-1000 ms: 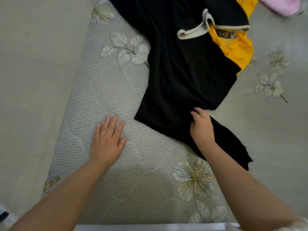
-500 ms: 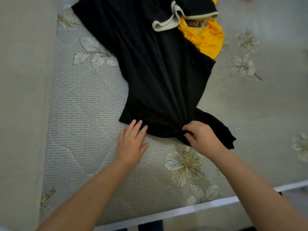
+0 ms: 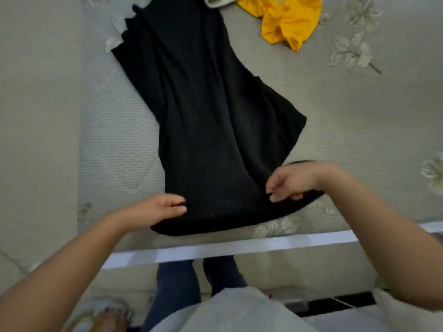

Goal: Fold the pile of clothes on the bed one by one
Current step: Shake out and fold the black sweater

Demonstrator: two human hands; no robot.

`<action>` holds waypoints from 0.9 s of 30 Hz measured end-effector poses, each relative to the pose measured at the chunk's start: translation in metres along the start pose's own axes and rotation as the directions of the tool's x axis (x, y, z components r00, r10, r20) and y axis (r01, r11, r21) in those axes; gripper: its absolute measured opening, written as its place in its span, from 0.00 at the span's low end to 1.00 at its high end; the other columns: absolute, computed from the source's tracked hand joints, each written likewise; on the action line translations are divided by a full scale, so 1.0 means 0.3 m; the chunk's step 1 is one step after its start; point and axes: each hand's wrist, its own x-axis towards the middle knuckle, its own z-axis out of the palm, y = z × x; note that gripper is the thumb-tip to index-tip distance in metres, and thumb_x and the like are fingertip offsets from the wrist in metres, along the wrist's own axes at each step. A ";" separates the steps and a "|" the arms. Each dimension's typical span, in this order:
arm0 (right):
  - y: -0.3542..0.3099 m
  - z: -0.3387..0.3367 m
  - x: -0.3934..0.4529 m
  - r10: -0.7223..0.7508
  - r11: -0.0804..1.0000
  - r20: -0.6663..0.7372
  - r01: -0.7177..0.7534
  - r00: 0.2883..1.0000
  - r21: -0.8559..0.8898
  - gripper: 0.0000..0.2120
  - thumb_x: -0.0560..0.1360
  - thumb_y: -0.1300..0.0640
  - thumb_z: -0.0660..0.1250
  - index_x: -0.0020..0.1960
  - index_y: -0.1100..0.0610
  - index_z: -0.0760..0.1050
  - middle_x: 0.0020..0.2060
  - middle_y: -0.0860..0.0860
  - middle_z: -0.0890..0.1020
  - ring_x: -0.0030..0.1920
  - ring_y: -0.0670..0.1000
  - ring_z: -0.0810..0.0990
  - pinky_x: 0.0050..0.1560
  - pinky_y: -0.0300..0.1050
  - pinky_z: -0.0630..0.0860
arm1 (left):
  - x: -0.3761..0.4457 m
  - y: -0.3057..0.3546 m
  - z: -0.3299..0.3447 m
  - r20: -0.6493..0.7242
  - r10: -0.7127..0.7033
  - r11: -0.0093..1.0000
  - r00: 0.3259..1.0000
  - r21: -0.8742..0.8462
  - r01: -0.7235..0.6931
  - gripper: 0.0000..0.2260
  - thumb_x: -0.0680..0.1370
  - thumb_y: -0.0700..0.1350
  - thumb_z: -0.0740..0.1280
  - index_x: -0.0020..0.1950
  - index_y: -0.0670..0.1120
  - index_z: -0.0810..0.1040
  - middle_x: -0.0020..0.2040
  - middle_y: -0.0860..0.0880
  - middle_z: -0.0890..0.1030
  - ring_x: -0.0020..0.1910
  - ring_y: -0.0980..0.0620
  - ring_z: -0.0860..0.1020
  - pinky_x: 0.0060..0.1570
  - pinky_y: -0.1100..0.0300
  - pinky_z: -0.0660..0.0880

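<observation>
Black garment [image 3: 211, 121] spread on bed [image 3: 60, 116], left hand [image 3: 153, 209] pinching hem, right hand [image 3: 294, 180] seemingly gripping hem too.

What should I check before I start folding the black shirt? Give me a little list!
1. Black shirt pulled apart from the yellow garment: ok, a gap of bed shows between them.
2. Shirt lying flat: not ok, long wrinkles run down it.
3. Left hand gripping the hem: ok, fingers pinch the left corner.
4. Right hand gripping the hem: cannot tell, fingers are curled at the cloth, the pinch is blurred.
5. Hem fully on the bed: ok, it lies just inside the white edge.
6. Sleeves spread out: cannot tell, the top is bunched.
</observation>
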 end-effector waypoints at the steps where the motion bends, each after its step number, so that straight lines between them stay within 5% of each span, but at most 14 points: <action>1: -0.040 -0.023 0.021 -0.040 0.999 -0.069 0.037 0.997 -0.039 0.15 0.76 0.64 0.63 0.31 0.55 0.68 0.25 0.49 0.68 0.25 0.44 0.67 0.27 0.36 0.64 | -0.029 -0.005 -0.017 -0.103 -0.012 0.997 0.995 -0.075 0.004 0.06 0.79 0.41 0.60 0.49 0.47 0.77 0.40 0.58 0.81 0.39 0.65 0.76 0.44 0.72 0.70; 3: -0.120 -0.075 0.074 -0.187 0.976 -0.388 0.125 0.902 -0.179 0.10 0.76 0.61 0.63 0.36 0.57 0.73 0.31 0.51 0.73 0.33 0.49 0.73 0.33 0.40 0.66 | -0.043 -0.018 -0.054 -0.378 -0.005 0.979 0.926 -0.190 -0.072 0.09 0.79 0.38 0.59 0.43 0.46 0.77 0.34 0.57 0.80 0.32 0.67 0.76 0.37 0.75 0.71; 5: -0.189 -0.117 0.133 -0.340 0.935 -0.704 0.140 0.624 -0.327 0.06 0.76 0.61 0.62 0.45 0.62 0.77 0.40 0.56 0.79 0.44 0.55 0.76 0.42 0.41 0.66 | -0.022 -0.047 -0.110 -0.678 -0.048 0.975 0.733 -0.193 -0.114 0.08 0.79 0.38 0.59 0.46 0.39 0.77 0.36 0.46 0.79 0.35 0.59 0.77 0.39 0.66 0.71; 7: -0.229 -0.124 0.183 -0.342 0.940 -0.850 0.148 0.402 -0.308 0.09 0.77 0.62 0.59 0.51 0.64 0.76 0.48 0.59 0.80 0.50 0.57 0.76 0.45 0.40 0.65 | 0.006 -0.096 -0.162 -0.855 -0.111 0.988 0.506 -0.151 -0.039 0.10 0.79 0.40 0.60 0.50 0.34 0.77 0.44 0.36 0.78 0.46 0.44 0.77 0.45 0.57 0.69; 8: -0.232 -0.118 0.206 -0.334 0.942 -0.868 0.173 0.368 -0.289 0.09 0.77 0.62 0.59 0.53 0.64 0.75 0.48 0.60 0.80 0.50 0.57 0.76 0.44 0.39 0.64 | 0.019 -0.125 -0.176 -0.890 -0.149 0.987 0.431 -0.161 0.010 0.11 0.79 0.41 0.60 0.51 0.33 0.76 0.49 0.34 0.78 0.50 0.40 0.76 0.47 0.54 0.69; 10: -0.200 -0.088 0.245 -0.367 0.930 -0.826 0.175 0.429 -0.323 0.11 0.76 0.61 0.61 0.56 0.64 0.75 0.48 0.60 0.79 0.48 0.56 0.76 0.44 0.38 0.64 | 0.034 -0.173 -0.179 -0.910 -0.204 0.978 0.361 -0.176 0.109 0.12 0.79 0.42 0.59 0.53 0.34 0.76 0.53 0.34 0.78 0.54 0.39 0.75 0.50 0.53 0.68; 13: -0.082 -0.015 0.277 -0.425 0.876 -0.702 0.066 0.572 -0.477 0.20 0.73 0.60 0.66 0.64 0.65 0.70 0.57 0.62 0.76 0.59 0.59 0.73 0.58 0.43 0.65 | 0.040 -0.239 -0.148 -0.904 -0.208 0.965 0.373 -0.128 0.229 0.12 0.79 0.42 0.59 0.53 0.34 0.76 0.53 0.33 0.78 0.54 0.38 0.75 0.49 0.53 0.67; 17: 0.077 0.040 0.312 -0.280 0.779 -0.600 -0.189 0.749 -0.598 0.36 0.71 0.57 0.66 0.74 0.60 0.53 0.73 0.56 0.57 0.73 0.54 0.55 0.71 0.48 0.54 | 0.036 -0.283 -0.095 -0.873 -0.140 0.946 0.468 0.021 0.322 0.11 0.78 0.39 0.59 0.55 0.35 0.75 0.54 0.34 0.77 0.54 0.38 0.75 0.48 0.52 0.68; 22: 0.107 0.030 0.320 -0.270 0.768 -0.698 -0.288 0.663 -0.571 0.27 0.74 0.62 0.63 0.72 0.60 0.60 0.73 0.58 0.59 0.73 0.57 0.56 0.71 0.51 0.56 | 0.089 -0.175 -0.075 -0.818 0.070 0.961 0.571 0.210 0.183 0.20 0.77 0.40 0.61 0.68 0.40 0.67 0.63 0.41 0.74 0.62 0.42 0.71 0.62 0.50 0.66; 24: 0.094 0.009 0.321 -0.260 0.756 -0.668 -0.283 0.697 -0.590 0.26 0.76 0.60 0.61 0.72 0.58 0.60 0.74 0.55 0.56 0.74 0.55 0.54 0.72 0.47 0.54 | 0.127 -0.123 -0.079 -0.762 0.095 0.963 0.641 0.234 0.136 0.22 0.78 0.47 0.60 0.70 0.41 0.64 0.65 0.42 0.72 0.64 0.43 0.70 0.63 0.49 0.66; 27: 0.046 -0.029 0.303 -0.205 0.916 -0.661 -0.096 0.722 -0.390 0.25 0.76 0.65 0.59 0.72 0.59 0.60 0.73 0.54 0.60 0.73 0.53 0.57 0.69 0.39 0.52 | 0.176 -0.089 -0.097 -0.674 0.040 0.958 0.738 0.236 0.164 0.24 0.79 0.51 0.59 0.71 0.42 0.62 0.67 0.42 0.71 0.65 0.44 0.69 0.63 0.49 0.66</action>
